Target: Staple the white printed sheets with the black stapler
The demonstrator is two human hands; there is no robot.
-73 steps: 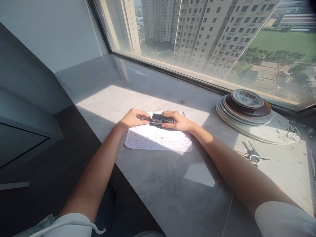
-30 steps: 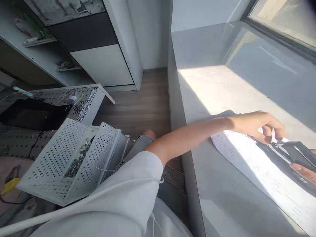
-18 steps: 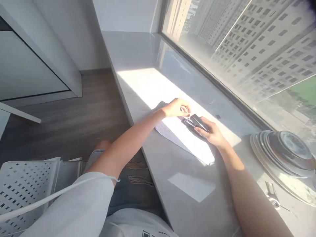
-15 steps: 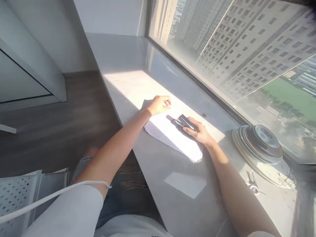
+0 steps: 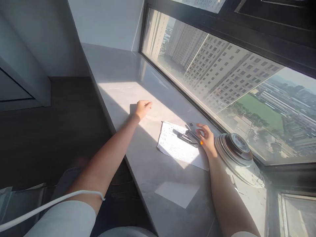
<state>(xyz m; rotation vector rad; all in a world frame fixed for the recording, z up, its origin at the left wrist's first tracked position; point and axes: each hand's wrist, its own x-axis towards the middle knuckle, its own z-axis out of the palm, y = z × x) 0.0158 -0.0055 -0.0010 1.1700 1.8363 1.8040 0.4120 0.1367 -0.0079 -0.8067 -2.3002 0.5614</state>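
On the sunlit counter, my left hand point(image 5: 143, 108) is closed, its fingers curled together above the bare surface. Whether anything small is inside it is hidden. A black stapler point(image 5: 189, 137) lies on a sheet of paper point(image 5: 170, 144) covered in handwriting. Just right of the stapler is my right hand point(image 5: 206, 136), its fingers bent but apart and holding nothing that I can see. Near its fingertips, beyond the paper, rests a small dark piece point(image 5: 191, 124) too small to name.
A stack of plates with a round dark-rimmed item on top point(image 5: 238, 148) stands by the window at right. A small metal object point(image 5: 233, 182) lies partly behind my right forearm. The window frame point(image 5: 177, 86) borders the counter's far side. A white cord point(image 5: 49, 204) crosses my left arm.
My right hand has let go of the stapler, which now lies on the paper. My left hand has moved left, off the paper. The view has tilted up, showing more window.
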